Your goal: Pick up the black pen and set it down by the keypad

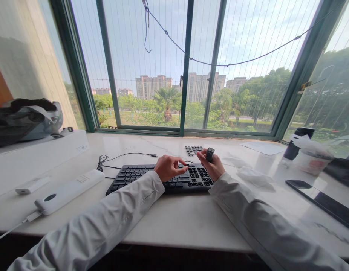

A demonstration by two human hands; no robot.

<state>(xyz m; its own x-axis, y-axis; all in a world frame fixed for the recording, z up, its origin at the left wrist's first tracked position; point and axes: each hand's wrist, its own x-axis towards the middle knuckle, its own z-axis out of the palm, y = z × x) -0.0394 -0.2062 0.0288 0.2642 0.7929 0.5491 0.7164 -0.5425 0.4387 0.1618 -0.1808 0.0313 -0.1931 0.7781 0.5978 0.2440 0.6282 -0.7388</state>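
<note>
White counter (169, 229) holds the keyboard (180, 184) beneath both hands (168, 168) (212, 165).

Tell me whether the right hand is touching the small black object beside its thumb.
Touching. The head view shows the small black object gripped in the right hand, its end showing beside the thumb.

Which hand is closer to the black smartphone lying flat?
Right. The right hand is left of the smartphone, by the right end of the keyboard; the left hand is farther left, over its middle.
</note>
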